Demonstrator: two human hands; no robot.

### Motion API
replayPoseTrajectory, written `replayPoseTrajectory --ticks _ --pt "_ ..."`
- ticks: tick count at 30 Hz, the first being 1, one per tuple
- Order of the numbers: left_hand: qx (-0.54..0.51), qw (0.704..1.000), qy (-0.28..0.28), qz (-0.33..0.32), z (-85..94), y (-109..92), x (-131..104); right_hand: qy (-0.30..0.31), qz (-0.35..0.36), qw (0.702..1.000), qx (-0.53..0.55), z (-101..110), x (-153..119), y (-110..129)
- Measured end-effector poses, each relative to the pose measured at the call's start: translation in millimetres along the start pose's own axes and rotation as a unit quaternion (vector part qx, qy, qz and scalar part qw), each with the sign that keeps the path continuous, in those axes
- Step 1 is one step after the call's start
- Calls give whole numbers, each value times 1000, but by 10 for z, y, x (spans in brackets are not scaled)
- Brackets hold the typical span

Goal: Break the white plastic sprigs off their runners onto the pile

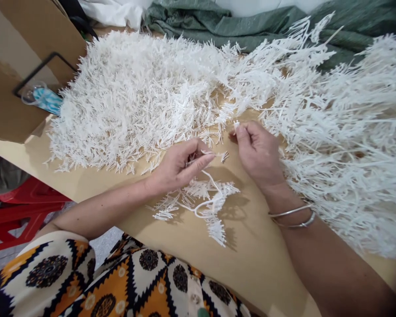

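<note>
My left hand point(181, 167) is closed in a pinch on the stem of a white plastic sprig point(213, 211). The sprig's curved stem and frilly branches hang below the fingers, over the table. To its right, my right hand point(259, 154) pinches a small white tuft point(236, 125) between thumb and forefinger, apart from the left hand. A short branched tip point(224, 156) pokes out just past the left fingertips. Beyond my left hand spreads a heap of short white tufts point(141, 97). Longer white sprigs point(343, 149) lie piled beside my right arm.
The tan table point(251, 255) runs under everything. A cardboard box point(16, 66) stands at the left, with a clear plastic cup point(36, 94) by its side. Dark green sheeting point(198, 22) lies along the back. Red plastic stools point(23, 211) are below the left edge.
</note>
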State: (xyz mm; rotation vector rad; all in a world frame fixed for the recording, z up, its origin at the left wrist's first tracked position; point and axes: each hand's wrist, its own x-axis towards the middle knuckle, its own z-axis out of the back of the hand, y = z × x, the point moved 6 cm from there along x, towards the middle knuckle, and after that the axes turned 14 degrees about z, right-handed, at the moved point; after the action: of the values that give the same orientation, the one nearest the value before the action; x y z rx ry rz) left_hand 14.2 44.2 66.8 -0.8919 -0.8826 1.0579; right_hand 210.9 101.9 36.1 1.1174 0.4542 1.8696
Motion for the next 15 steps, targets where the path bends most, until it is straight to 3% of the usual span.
replayPoseTrajectory --ticks 5,10,15 --pt "-140 981 20 131 31 239 92 1 54 998 22 -83 -31 190" --pt "-215 961 32 169 7 320 107 -7 0 992 127 -69 -44 310" --pt "-204 964 8 168 23 335 109 65 -28 961 269 -176 -71 378"
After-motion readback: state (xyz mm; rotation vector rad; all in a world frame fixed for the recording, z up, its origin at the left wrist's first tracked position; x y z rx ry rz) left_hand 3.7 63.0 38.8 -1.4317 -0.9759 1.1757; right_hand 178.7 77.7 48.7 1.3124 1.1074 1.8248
